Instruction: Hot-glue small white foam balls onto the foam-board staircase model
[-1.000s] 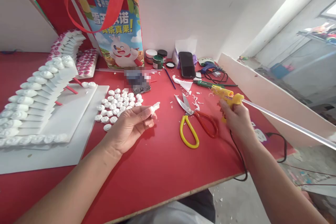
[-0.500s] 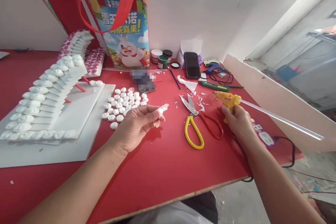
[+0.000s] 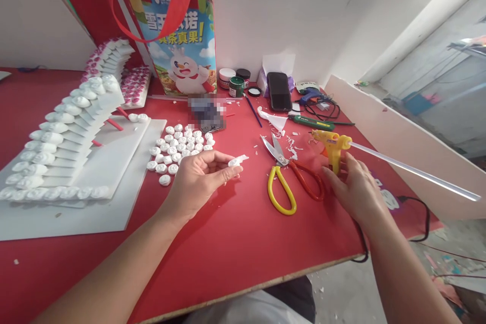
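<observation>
Between the thumb and fingers of my left hand (image 3: 203, 179) is a small white rolled piece (image 3: 236, 161) with a loose strip end. My right hand (image 3: 355, 182) is beside the yellow glue gun (image 3: 334, 148), thumb apart and fingers behind its handle; a long clear glue stick (image 3: 413, 171) extends from the gun's back. Scissors (image 3: 281, 154) with one yellow and one red handle lie open between my hands. Several white rosettes (image 3: 173, 151) are grouped on the red table (image 3: 235, 243), beyond my left hand.
On the left, a white board (image 3: 125, 162) bears a curved stepped structure edged with rosettes (image 3: 79, 126). Behind stand a printed bag (image 3: 186, 55), paint jars (image 3: 236, 87) and a black phone (image 3: 279, 92). A green-handled tool (image 3: 313, 122) and white scraps lie near the scissors.
My right hand has loosened around the glue gun, its thumb now away from the handle. The white piece in my left hand has turned slightly.
</observation>
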A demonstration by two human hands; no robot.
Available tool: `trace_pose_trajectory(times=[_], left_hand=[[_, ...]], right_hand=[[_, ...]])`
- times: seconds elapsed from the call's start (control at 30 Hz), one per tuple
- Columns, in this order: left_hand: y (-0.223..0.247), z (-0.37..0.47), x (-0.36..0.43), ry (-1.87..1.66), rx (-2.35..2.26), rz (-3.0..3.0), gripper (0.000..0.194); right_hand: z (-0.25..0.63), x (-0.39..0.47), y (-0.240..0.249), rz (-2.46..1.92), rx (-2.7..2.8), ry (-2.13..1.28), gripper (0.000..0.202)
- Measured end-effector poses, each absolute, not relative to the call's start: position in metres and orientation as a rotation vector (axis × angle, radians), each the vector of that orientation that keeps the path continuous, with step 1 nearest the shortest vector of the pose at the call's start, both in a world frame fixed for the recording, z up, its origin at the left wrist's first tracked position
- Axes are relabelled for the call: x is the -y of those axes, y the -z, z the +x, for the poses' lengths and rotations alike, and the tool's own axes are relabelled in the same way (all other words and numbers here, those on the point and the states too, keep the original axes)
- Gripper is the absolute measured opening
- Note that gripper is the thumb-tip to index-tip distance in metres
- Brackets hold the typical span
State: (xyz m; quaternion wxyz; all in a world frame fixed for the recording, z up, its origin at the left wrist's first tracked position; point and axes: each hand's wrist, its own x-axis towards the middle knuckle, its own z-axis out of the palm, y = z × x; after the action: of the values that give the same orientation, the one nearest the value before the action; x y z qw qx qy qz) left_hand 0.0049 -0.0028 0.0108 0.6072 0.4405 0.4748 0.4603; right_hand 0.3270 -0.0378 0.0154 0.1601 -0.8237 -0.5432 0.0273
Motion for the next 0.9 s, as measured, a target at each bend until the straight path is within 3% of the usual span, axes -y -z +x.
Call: trace_pose_trajectory(times=[0.1, 0.2, 0.33, 0.6, 0.9], left_hand=[[-0.01, 0.005, 0.003, -1.102, -1.168, 1.048, 0.033], [-0.011, 0.006, 0.004, -1.115, -1.209, 1.107, 0.028], [-0.013, 0.005, 0.005, -1.105, -1.221, 1.225, 0.024], [-0.013, -0.001, 0.003, -1.125, -1.128, 1.188, 0.031], [-0.014, 0.002, 0.002, -1.104, -1.106, 1.187, 0.026]], right_hand=[[0.316, 0.06, -0.025, -2.375, 1.628, 0.087, 0.075], [0.298, 0.077, -0.042, -2.179, 1.689, 0.151, 0.056], [0.258, 0.061, -0.065, -1.701, 1.767, -0.465, 0.027], [0.203, -0.015, -0.055, -1.406, 1.352, -1.367, 0.029], [0.198, -0.016, -0.029, -1.191, 1.036, -1.633, 0.024]])
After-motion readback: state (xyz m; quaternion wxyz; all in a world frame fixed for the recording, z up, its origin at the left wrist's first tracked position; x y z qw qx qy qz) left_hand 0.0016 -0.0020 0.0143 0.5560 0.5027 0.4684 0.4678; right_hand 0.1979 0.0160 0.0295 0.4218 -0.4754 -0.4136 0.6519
